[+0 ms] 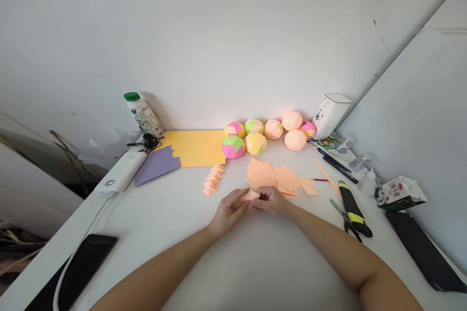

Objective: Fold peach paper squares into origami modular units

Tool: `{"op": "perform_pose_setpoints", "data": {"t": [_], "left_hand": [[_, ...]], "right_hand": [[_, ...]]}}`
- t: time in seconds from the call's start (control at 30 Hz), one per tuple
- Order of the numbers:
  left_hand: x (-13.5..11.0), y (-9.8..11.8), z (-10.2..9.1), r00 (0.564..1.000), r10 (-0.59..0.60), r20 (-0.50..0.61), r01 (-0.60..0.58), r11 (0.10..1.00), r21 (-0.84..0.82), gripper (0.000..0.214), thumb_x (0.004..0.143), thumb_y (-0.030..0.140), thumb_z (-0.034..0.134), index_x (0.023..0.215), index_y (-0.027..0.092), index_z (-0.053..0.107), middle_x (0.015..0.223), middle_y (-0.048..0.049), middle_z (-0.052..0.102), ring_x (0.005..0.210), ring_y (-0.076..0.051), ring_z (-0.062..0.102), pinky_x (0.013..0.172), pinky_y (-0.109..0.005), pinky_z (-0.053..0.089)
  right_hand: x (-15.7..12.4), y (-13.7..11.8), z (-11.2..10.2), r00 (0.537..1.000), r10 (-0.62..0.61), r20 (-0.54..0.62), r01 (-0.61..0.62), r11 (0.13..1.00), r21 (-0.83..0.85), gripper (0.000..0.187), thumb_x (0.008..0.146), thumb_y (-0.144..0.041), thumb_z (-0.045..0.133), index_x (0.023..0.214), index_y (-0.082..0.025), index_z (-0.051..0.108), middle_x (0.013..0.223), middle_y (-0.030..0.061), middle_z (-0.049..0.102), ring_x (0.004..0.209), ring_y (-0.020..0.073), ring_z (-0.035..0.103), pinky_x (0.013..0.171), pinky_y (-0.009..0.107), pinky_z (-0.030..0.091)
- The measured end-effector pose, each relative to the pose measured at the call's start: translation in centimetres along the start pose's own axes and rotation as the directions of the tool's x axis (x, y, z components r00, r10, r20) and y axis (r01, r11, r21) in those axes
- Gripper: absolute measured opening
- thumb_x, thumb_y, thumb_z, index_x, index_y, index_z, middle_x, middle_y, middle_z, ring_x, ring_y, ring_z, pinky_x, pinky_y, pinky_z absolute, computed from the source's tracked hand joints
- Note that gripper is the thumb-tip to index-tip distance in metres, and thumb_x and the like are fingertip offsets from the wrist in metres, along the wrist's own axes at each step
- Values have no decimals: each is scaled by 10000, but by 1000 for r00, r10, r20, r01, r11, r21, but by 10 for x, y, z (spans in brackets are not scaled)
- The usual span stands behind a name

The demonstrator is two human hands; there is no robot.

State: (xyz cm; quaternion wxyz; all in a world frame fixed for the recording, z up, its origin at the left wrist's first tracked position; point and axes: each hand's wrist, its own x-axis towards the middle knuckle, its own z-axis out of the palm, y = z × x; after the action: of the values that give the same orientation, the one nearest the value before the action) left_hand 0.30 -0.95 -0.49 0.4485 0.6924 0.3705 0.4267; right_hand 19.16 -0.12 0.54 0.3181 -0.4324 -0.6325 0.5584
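Note:
Between my two hands is a small peach paper piece (251, 195), held just above the white table. My left hand (229, 210) pinches its left side with thumb and fingers. On its right edge, the fingers of my right hand (270, 200) are closed too. Just beyond lies a loose pile of peach paper pieces (260, 173). A row of folded peach pieces (213, 180) stands to the left of the pile. Against the wall sit several faceted paper balls, among them a pink and green ball (233, 147) and a plain peach ball (295, 140).
At the left are yellow paper (199, 148), purple paper (157, 166), a bottle (144, 115), keys (149, 142), a white power bank (122, 171) with its cable and a black phone (87, 262). Scissors (345, 217), a utility knife (353, 209), a small carton (400, 192) and a black case (425, 250) lie at the right.

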Motion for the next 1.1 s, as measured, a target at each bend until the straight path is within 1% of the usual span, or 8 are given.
{"op": "perform_pose_setpoints", "data": {"t": [0.07,0.23,0.4,0.53,0.67,0.8,0.97,1.1], "left_hand": [[0,-1,0,1000,-1,-11,0,1000,-13,330,821,268,528,1148,241,569,896,-43,585,825,-168,555,726,-302,476],[0,-1,-1,999,53,1,-53,998,-34,346,823,229,526,1167,251,560,912,-46,557,836,-161,546,753,-306,467],[1,1,-1,998,59,7,-59,995,-79,356,820,231,530,1173,265,561,882,-39,515,839,-160,531,763,-313,464],[1,2,-1,1000,3,7,-2,992,-124,346,813,263,546,1158,257,574,887,-43,517,844,-165,529,760,-314,467],[2,1,-2,998,-56,21,59,978,-200,339,807,277,562,1144,254,576,958,-51,541,907,-175,529,802,-323,460],[3,-3,-2,990,-135,37,140,956,-259,349,788,318,584,1126,232,581,959,-53,561,908,-184,542,800,-333,469],[2,-7,-1,981,-193,36,196,958,-210,372,787,348,582,1133,215,567,961,-52,570,854,-173,553,769,-321,473],[1,-9,0,988,-150,32,154,975,-158,366,798,342,568,1143,221,562,926,-44,563,807,-158,545,737,-304,471]], "right_hand": [[1,1,0,1000,0,-14,0,1000,10,281,721,-408,649,637,-162,544,582,-12,559,540,114,509,491,227,371],[2,2,0,1000,-22,-15,22,1000,17,271,721,-390,657,622,-152,571,585,-8,573,541,112,524,497,227,384],[1,2,-1,1000,-8,-30,9,1000,30,271,702,-393,673,619,-148,594,586,-5,589,548,119,545,505,232,407],[1,1,-1,999,-19,-29,20,999,45,260,700,-391,677,632,-148,616,587,-3,592,564,126,558,523,241,433],[1,0,-1,998,-37,-44,39,999,38,273,702,-393,672,597,-147,617,559,-1,581,536,120,542,505,237,426],[0,-4,-1,997,-45,-58,47,998,34,279,720,-403,648,594,-155,630,560,5,591,519,117,524,504,242,425],[-1,-8,-2,996,-61,-62,62,998,26,301,749,-398,614,564,-161,592,536,-5,559,504,111,496,499,239,408],[-1,-6,-2,998,-61,-29,62,997,38,292,756,-385,607,573,-160,575,531,-12,535,501,106,486,489,231,393]]}}
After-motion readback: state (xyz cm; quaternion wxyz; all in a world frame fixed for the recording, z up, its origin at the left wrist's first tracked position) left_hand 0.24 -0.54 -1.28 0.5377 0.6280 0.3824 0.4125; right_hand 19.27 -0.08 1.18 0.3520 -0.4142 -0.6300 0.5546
